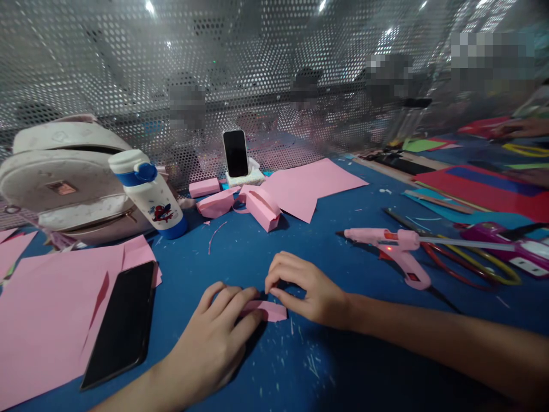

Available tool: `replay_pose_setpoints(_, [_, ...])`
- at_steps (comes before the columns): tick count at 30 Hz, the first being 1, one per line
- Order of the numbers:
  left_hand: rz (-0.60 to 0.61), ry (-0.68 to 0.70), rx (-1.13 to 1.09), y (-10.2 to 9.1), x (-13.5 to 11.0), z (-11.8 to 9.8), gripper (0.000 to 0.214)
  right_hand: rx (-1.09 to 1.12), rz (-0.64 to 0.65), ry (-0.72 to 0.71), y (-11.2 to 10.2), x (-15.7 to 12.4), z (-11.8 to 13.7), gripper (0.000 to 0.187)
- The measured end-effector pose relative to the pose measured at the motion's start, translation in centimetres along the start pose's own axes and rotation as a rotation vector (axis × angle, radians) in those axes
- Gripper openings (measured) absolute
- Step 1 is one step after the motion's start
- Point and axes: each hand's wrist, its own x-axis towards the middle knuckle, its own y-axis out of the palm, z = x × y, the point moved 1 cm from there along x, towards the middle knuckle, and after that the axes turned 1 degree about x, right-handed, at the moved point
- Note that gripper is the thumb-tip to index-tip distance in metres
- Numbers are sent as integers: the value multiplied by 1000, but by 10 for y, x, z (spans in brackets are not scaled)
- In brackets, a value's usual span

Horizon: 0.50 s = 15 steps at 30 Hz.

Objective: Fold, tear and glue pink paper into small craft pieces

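A small folded pink paper strip lies on the blue table right in front of me. My left hand rests on its left end, fingers curled down and pressing it flat. My right hand pinches its right end between thumb and fingertips. Further back lie several folded pink paper pieces and a flat pink sheet.
A pink glue gun and scissors lie at the right. A black phone rests on pink paper at the left, near a white-and-blue bottle and a white bag. Another phone stands against the perforated metal screen. Coloured sheets lie far right.
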Motion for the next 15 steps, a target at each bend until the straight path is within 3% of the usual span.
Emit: replay_pose_setpoints(15, [39, -25, -80, 1, 0, 1, 46, -2, -8, -5, 0, 0, 1, 10])
